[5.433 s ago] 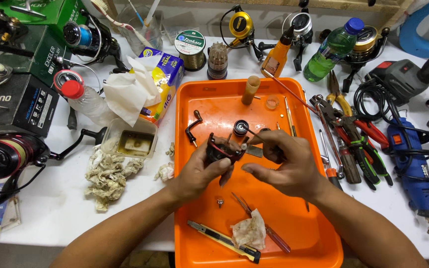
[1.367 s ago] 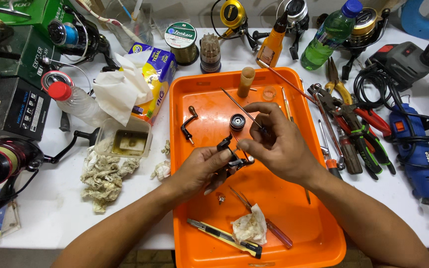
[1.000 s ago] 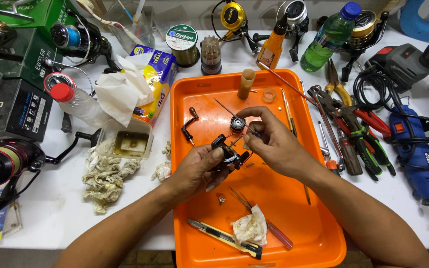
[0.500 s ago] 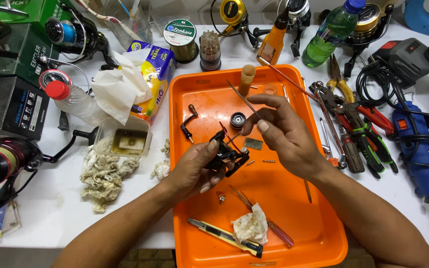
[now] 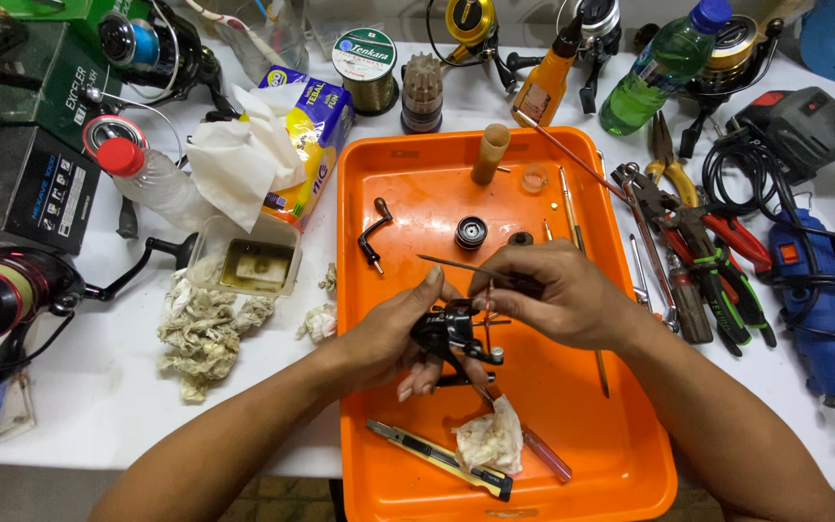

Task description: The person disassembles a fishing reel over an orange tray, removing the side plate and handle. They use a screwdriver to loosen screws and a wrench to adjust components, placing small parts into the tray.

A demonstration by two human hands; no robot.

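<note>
My left hand (image 5: 393, 333) grips a small black fishing reel body (image 5: 451, 333) over the middle of an orange tray (image 5: 388, 193). My right hand (image 5: 558, 295) pinches a thin metal rod (image 5: 456, 266) that lies across the top of the reel body and points left. A black crank handle (image 5: 372, 232) and a small round spool part (image 5: 471, 232) lie on the tray just beyond my hands. A crumpled wipe (image 5: 490, 440) and a utility knife (image 5: 437, 459) rest on the near part of the tray.
Pliers and screwdrivers (image 5: 693, 251) lie right of the tray, then a blue drill (image 5: 814, 300). Left are dirty rags (image 5: 205, 324), a small tub (image 5: 248, 261), tissues, a reel (image 5: 2, 290) and boxes. Bottles, line spool (image 5: 364, 68) and reels stand behind.
My right hand picked up a thin rod and brought it down across the reel body. My left hand kept hold of the reel body.
</note>
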